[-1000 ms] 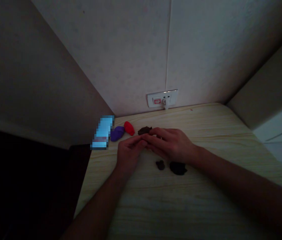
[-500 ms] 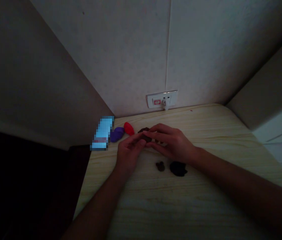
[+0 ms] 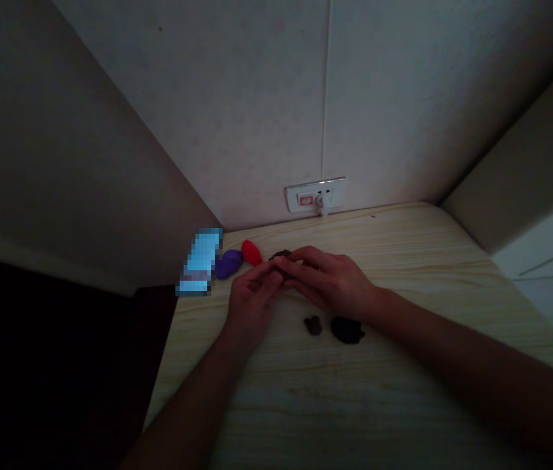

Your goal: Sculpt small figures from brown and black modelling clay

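Observation:
My left hand and my right hand meet fingertip to fingertip above a light wooden table. Both pinch a dark brown lump of clay, most of it hidden by my fingers. Just in front of my right wrist lie a small dark clay piece and a larger black clay piece. A red clay lump and a purple clay lump rest to the left of my hands.
A blurred light-blue rectangle sits at the table's left edge. A wall socket with something plugged in is on the back wall. Walls close in on left and right. Beyond the table's left edge it is dark.
My hands stay joined on the dark clay; the fingers have shifted slightly left and down. The loose clay pieces have not moved.

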The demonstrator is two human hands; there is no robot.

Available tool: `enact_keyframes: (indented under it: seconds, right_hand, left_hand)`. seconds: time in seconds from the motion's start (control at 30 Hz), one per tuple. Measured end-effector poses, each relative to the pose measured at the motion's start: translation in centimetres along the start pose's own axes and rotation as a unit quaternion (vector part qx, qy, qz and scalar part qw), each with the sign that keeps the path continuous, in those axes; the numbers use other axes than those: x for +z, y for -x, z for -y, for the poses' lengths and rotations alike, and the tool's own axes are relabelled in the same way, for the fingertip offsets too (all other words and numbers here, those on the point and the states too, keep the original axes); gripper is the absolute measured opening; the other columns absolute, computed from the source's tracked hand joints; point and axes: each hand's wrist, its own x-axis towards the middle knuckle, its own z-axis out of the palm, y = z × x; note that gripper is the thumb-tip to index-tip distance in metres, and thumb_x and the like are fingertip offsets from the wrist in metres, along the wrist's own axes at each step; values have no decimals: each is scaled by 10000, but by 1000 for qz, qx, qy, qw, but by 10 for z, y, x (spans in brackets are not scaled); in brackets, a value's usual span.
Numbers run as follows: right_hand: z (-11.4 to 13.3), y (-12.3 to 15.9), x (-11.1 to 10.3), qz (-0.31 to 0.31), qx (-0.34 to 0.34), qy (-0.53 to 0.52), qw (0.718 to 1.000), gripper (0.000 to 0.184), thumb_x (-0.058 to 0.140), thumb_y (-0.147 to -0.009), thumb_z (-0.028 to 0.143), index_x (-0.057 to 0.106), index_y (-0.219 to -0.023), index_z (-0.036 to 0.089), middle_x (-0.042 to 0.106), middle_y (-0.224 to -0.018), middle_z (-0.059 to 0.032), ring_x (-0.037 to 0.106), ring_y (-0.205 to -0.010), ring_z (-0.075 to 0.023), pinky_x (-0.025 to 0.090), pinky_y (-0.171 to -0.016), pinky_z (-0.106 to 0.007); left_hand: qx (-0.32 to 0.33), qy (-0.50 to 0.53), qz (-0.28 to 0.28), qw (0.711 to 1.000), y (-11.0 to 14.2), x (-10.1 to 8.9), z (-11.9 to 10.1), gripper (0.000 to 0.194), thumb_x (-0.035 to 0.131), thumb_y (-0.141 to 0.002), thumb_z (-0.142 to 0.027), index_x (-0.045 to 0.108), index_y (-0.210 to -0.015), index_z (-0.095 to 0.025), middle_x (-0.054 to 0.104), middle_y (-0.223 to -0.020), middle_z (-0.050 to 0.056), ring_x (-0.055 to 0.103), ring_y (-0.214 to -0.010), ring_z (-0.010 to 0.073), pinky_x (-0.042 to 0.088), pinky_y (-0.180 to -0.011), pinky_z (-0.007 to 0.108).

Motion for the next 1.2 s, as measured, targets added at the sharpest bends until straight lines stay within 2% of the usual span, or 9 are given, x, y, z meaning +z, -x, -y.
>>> enact_keyframes:
  seconds: [0.1,0.27,0.43,0.57,0.73,0.87,1.0,1.1,1.2]
  right_hand:
    - [0,1,-1,-5,-32,27,999,343,547,-1030,234,626,-1348,134,733,-1238,-126,749,-1007,-204,647,-776,-297]
    - [2,-1,-2,31,-45,37,998,365,512,-1027,209,593,-1368,106,707,-1305,-154,747,-1049,-243,665,-779,-344]
    - [2,-2,-3,38,21,-60,997,447,531,-1010,249,522,-1436,112,669,-1325,-171,712,-1118,-258,665,-833,-382]
    - [2,-3,-3,57,55,-122,989,444,535,-999,249,542,-1428,135,639,-1317,-170,690,-1114,-254,652,-860,-402]
    - [2,-5,-6,78,60,-105,990,414,524,-994,240,570,-1394,142,645,-1281,-156,692,-1064,-255,648,-819,-405]
    - [3,-7,-8,97,63,-83,990,402,513,-997,250,571,-1383,155,650,-1262,-142,695,-1020,-251,644,-771,-395]
    - [4,-7,-8,94,80,-120,985,454,544,-976,253,535,-1423,177,609,-1301,-148,673,-1047,-246,634,-821,-405]
    - [3,-6,-6,72,81,-166,980,459,565,-957,237,555,-1414,197,607,-1262,-142,659,-1059,-238,624,-852,-403]
    - [1,-6,-5,46,80,-203,975,468,579,-942,229,572,-1408,183,610,-1235,-147,653,-1071,-234,620,-874,-391]
  left_hand:
    - [-5,15,-7,1000,0,-1,-1,312,898,-725,-281,824,-1010,-179,803,-1107,109,768,-975,215,629,-825,253]
    - [-8,25,-18,999,0,-4,-2,283,867,-767,-259,816,-1033,-176,796,-1137,101,759,-1002,198,619,-843,234]
    - [-18,36,1,999,-1,-2,-2,321,859,-773,-232,806,-1086,-190,801,-1117,95,759,-974,180,609,-796,208]
    - [-23,37,13,999,0,-1,-3,324,865,-762,-223,808,-1080,-190,792,-1149,101,750,-996,187,600,-794,211]
    - [-25,26,12,999,0,-2,-3,340,866,-763,-233,806,-1095,-186,781,-1182,111,733,-1068,213,597,-876,256]
    - [-28,19,15,999,1,-1,-3,340,868,-760,-245,807,-1091,-194,782,-1179,104,735,-1061,214,605,-872,259]
    - [-24,17,20,999,0,0,-3,325,859,-776,-263,805,-1085,-179,781,-1174,113,739,-1054,217,599,-874,254]
    - [-30,15,24,999,0,0,-3,347,869,-765,-264,799,-1088,-159,775,-1183,133,728,-1093,239,590,-902,277]
    - [-32,23,18,999,0,0,-4,345,875,-756,-262,800,-1079,-164,778,-1170,124,735,-1062,227,591,-874,265]
